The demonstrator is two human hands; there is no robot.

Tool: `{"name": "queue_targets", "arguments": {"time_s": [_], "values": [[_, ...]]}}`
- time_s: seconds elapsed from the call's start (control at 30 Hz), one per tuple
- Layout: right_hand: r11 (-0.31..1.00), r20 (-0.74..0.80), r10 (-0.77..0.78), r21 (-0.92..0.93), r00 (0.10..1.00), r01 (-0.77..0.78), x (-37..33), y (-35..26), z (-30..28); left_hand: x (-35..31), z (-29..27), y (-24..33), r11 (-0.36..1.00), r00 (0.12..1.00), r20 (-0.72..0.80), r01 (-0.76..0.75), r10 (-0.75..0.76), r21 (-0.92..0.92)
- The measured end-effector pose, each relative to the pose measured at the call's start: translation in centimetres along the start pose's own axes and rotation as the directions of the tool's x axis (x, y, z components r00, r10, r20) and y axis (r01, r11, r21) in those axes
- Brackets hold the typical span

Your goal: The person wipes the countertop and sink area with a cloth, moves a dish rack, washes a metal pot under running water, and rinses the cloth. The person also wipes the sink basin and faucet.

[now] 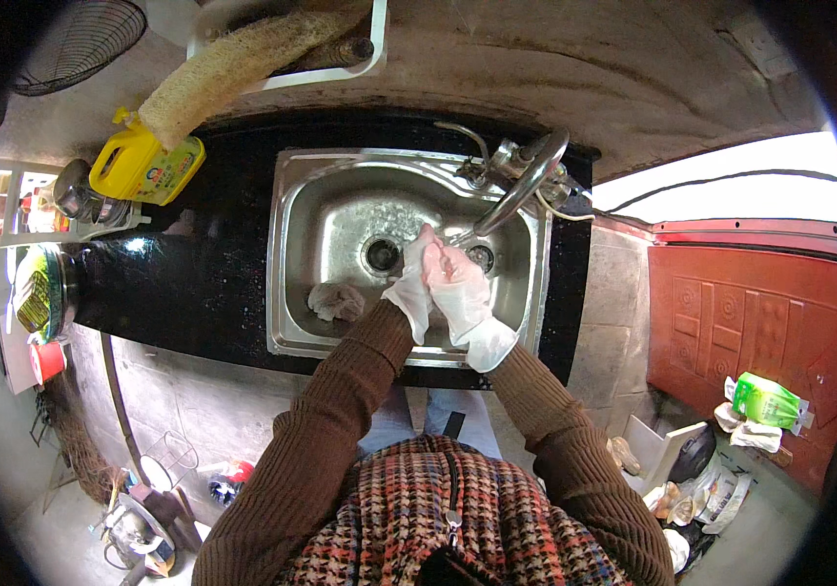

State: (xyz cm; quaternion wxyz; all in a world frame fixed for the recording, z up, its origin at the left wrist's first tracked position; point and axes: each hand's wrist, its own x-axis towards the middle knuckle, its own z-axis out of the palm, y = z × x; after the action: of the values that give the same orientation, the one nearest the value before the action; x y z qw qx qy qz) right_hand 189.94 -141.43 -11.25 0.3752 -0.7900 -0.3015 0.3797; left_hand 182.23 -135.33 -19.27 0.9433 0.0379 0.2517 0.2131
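Both my hands wear thin, translucent white gloves and are pressed together over the steel sink (296, 215), just under the tip of the faucet (526, 186). My left hand (414, 278) points up the basin, its fingers closed against the other hand. My right hand (457, 283) is closed against it from the right, fingers curled inward. Whether anything lies between the palms is hidden. A crumpled greyish cloth (335, 302) rests on the basin floor to the left. The drain (381, 255) shows left of my hands, and a second, smaller drain (480, 258) to their right.
Black countertop (184, 283) surrounds the sink. On its far left stand a yellow jug (150, 166) and a long dried loofah (243, 73). A red panelled door (740, 322) is at the right, with a green package (768, 400) and clutter near the floor. A broom (72, 430) leans at lower left.
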Motion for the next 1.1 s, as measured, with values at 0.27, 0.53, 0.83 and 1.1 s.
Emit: {"name": "queue_targets", "arguments": {"time_s": [0.27,0.53,0.83,1.1], "values": [[0.982,-0.004,0.004,-0.188,1.0,-0.004,8.2,3.9,-2.3,0.6,0.7,-0.6,0.999,0.933,-0.357,-0.021,0.033,0.037],[0.943,0.267,-0.279,0.255,0.922,0.212,2.7,3.1,1.4,-1.6,-0.9,2.2,0.981,0.954,-0.266,0.169,-0.137,0.1],[0.928,0.124,-0.304,0.264,0.945,0.264,6.4,3.9,-1.7,2.6,2.7,-2.6,0.953,0.929,-0.216,-0.28,0.299,0.116],[0.948,0.007,0.149,-0.287,0.989,-0.141,3.5,2.2,-1.7,3.8,-0.6,-1.6,0.993,0.967,-0.233,-0.082,0.1,0.088]]}}
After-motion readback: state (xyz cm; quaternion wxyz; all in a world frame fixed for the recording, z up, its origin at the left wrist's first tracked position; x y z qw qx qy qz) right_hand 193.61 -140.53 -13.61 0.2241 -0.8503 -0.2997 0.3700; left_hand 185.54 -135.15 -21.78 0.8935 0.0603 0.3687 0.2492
